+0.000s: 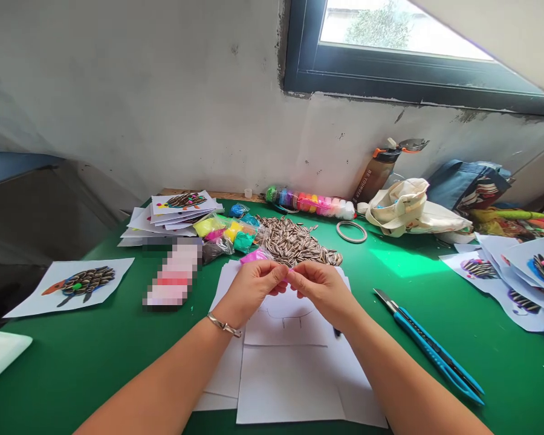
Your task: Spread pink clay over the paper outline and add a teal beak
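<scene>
My left hand and my right hand meet above a stack of white paper sheets on the green table. Both pinch a small pink lump of clay between their fingertips. A silver bracelet circles my left wrist. A faint pencil outline shows on the top sheet under the hands. Just behind the hands lie a pink clay packet and a heap of striped sunflower seeds.
A blue utility knife lies to the right. Coloured clay packets, a tube of clay balls, a tape ring, a cloth bag and a bottle stand behind. Finished seed pictures lie left, back left and right.
</scene>
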Action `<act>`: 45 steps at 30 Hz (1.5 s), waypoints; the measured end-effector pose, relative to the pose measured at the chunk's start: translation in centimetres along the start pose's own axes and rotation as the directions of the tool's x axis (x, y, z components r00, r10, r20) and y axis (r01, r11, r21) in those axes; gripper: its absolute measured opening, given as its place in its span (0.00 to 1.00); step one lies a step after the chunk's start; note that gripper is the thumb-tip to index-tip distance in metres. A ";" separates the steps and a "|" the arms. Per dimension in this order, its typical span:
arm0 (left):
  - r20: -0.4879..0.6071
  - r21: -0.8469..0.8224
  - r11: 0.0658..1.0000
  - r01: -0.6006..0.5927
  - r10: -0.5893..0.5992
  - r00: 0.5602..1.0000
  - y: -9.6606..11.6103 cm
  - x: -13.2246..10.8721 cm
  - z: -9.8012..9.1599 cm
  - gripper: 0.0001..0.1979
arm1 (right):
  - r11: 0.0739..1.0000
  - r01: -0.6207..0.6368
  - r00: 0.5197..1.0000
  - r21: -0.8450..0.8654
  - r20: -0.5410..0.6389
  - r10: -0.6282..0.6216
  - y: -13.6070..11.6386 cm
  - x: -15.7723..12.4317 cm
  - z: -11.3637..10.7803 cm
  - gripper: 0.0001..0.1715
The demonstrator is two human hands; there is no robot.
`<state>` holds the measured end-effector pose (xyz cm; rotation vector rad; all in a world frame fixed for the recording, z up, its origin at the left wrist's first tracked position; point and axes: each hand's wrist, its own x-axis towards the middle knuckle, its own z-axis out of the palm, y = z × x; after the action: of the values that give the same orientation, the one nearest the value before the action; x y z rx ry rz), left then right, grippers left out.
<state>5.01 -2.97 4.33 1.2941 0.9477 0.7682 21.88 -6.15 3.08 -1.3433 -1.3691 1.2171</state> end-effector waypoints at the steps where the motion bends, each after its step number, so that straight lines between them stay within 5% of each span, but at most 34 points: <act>1: 0.002 -0.004 1.000 -0.001 0.001 1.000 0.1 0.0 0.0 0.22 | 1.000 0.006 1.000 0.004 -0.002 -0.006 0.0 0.0 0.0 0.21; 14: -0.008 0.095 0.995 -0.017 0.018 1.000 0.0 0.2 -0.3 0.13 | 1.000 -0.030 0.997 -0.003 0.072 0.030 0.3 0.3 0.3 0.19; 24: 0.012 0.156 0.986 -0.049 0.048 0.999 -0.4 0.3 -0.5 0.14 | 0.996 -0.043 0.999 -0.073 0.003 0.044 0.3 0.2 0.3 0.15; 31: 0.002 0.141 0.989 -0.041 0.041 0.999 -0.7 0.5 -0.5 0.14 | 0.997 -0.075 0.993 0.003 0.092 0.074 -0.3 0.1 0.0 0.19; 38: 0.059 0.114 0.992 -0.054 0.047 0.997 -0.4 0.2 -0.4 0.24 | 0.998 -0.057 0.998 0.038 0.019 0.056 0.4 0.4 0.1 0.20; 45: 0.050 0.089 0.996 -0.028 0.023 0.998 -0.5 0.4 -0.5 0.17 | 0.999 -0.032 0.999 -0.009 -0.001 0.032 0.4 0.3 0.0 0.20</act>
<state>4.70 -2.44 3.73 1.3997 0.9372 0.7171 21.92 -5.89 2.68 -1.3769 -1.3587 1.2329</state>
